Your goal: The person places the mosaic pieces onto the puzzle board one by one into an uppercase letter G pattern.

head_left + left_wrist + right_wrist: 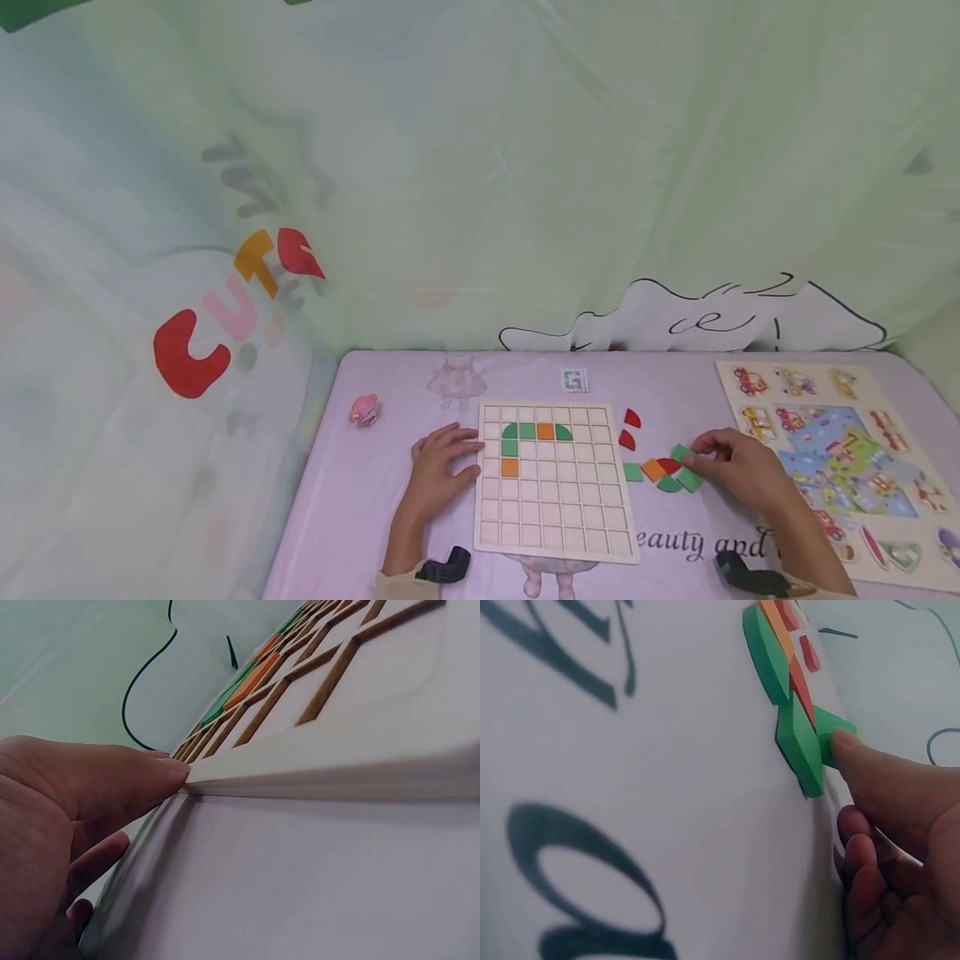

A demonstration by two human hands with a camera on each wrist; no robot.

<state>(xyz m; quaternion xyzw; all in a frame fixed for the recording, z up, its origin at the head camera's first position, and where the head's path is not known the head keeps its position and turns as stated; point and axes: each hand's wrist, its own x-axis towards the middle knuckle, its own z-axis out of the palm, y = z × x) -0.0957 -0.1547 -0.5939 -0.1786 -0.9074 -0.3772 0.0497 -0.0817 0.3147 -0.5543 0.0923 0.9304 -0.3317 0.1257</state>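
A wooden grid board (555, 517) lies on the table with green and orange tiles in its upper left cells. My left hand (442, 467) rests at the board's left edge, fingers spread and relaxed. The left wrist view shows a fingertip of that hand (82, 787) touching the board's rim (315, 780). To the right of the board, my right hand (738, 467) pinches a green square tile (826, 735) between thumb and fingers. Beside it lies another green square (801, 746), with a red quarter-circle (667, 465), an orange square (653, 472) and a green quarter-circle (668, 484).
Two red quarter-circles (632, 418) and a green square (633, 472) lie near the board's right edge. A small pattern card (574, 381) sits behind the board. A picture puzzle board (855, 379) covers the right side. A pink trinket (364, 410) lies far left.
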